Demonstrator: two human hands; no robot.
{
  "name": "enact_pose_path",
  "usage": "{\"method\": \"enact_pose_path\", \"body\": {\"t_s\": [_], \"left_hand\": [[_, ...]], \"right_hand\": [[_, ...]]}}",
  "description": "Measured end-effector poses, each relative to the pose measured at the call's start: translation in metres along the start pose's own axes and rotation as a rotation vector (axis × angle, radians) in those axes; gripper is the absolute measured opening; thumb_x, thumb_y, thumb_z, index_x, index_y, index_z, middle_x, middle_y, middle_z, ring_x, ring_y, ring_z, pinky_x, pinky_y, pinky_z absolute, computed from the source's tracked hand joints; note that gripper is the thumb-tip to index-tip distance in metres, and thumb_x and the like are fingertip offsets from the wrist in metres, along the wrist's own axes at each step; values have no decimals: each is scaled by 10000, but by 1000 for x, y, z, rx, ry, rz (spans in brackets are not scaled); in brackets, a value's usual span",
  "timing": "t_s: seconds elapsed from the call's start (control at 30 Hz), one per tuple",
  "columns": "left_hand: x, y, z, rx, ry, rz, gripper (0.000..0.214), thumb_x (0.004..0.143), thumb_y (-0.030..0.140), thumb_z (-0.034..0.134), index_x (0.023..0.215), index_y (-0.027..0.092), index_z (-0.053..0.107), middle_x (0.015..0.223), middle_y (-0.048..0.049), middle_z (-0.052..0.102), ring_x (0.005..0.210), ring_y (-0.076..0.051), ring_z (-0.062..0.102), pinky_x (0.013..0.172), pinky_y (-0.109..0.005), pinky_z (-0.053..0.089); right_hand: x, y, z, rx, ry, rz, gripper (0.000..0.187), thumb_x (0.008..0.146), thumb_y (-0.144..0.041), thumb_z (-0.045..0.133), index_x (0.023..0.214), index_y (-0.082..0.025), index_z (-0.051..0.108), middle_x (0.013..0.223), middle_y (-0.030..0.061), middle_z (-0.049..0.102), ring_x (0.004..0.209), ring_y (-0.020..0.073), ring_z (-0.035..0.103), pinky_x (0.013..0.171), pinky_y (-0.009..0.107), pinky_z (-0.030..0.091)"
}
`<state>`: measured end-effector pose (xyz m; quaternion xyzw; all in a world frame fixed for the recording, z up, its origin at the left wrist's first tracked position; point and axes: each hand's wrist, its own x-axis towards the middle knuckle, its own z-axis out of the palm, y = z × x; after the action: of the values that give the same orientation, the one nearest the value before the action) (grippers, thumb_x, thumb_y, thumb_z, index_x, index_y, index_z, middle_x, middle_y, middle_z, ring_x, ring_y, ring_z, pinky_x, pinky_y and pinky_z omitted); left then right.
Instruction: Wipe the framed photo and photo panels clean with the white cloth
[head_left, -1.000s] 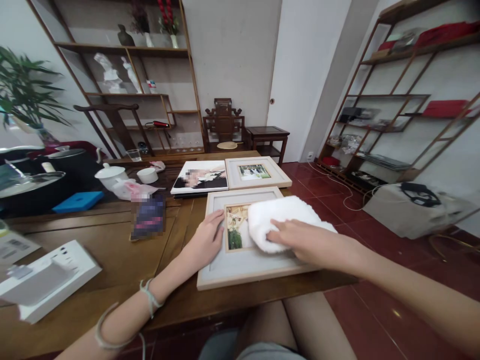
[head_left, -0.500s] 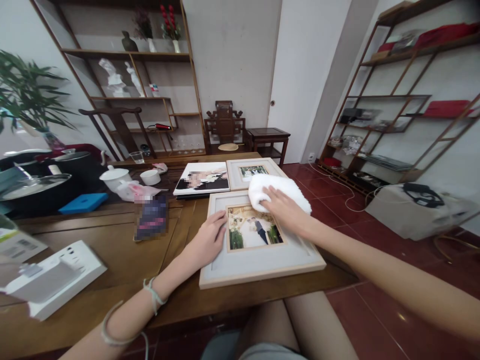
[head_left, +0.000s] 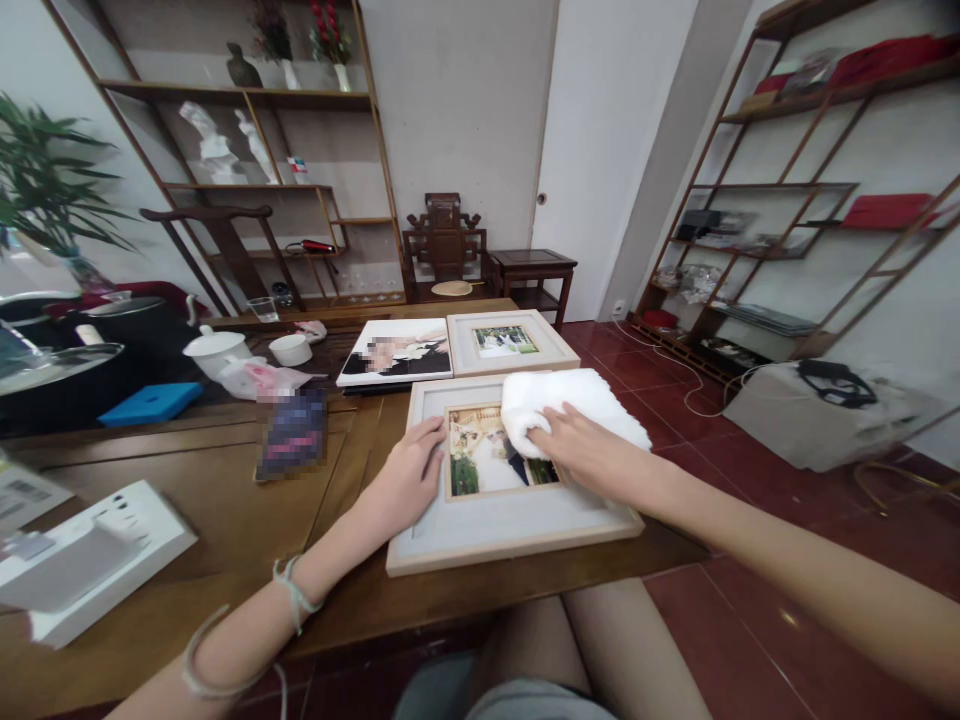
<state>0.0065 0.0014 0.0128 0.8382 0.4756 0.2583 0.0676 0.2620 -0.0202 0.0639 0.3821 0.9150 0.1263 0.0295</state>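
A picture frame [head_left: 517, 535] with a pale wooden rim lies flat near the table's front edge, holding a photo [head_left: 472, 465] of a couple behind a pale mat. My left hand [head_left: 411, 470] grips the frame's left side, fingers bent over the rim. In my right hand [head_left: 581, 445] is a folded white towel [head_left: 577, 395], pressed on the frame's upper right part. The towel covers part of the photo and the frame's right corner. My right fingertips are tucked into the towel's fold.
Behind lie a second frame [head_left: 555, 352] and a photo panel [head_left: 397, 350]. On the table's left are a dark pouch [head_left: 294, 430], white teapot [head_left: 217, 345], blue box [head_left: 150, 403], black pan [head_left: 60, 385] and white box [head_left: 112, 560]. Red floor [head_left: 742, 610] borders the table's right.
My right hand and the towel have moved toward me, from the frame's upper edge down over the photo's right part. My left hand stays on the frame's left side.
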Motion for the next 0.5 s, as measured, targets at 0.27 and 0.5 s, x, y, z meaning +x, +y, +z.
{"method": "enact_pose_path", "body": {"t_s": [0.27, 0.5], "left_hand": [[1, 0, 0, 0, -11, -9, 354, 872, 243, 356, 1072, 98, 611, 1283, -166, 544, 1208, -269, 496, 1039, -440, 380], [1, 0, -3, -14, -29, -4, 362, 872, 243, 358, 1080, 84, 608, 1284, -177, 540, 1209, -275, 494, 1037, -438, 383]], "right_hand": [[-43, -32, -18, 184, -7, -36, 535, 625, 91, 392, 1105, -114, 511, 1023, 168, 592, 1025, 296, 541, 868, 396, 414], [9, 1, 10, 42, 61, 88, 524, 677, 81, 378, 1159, -96, 483, 1025, 152, 582, 1037, 276, 522, 920, 413, 367]]}}
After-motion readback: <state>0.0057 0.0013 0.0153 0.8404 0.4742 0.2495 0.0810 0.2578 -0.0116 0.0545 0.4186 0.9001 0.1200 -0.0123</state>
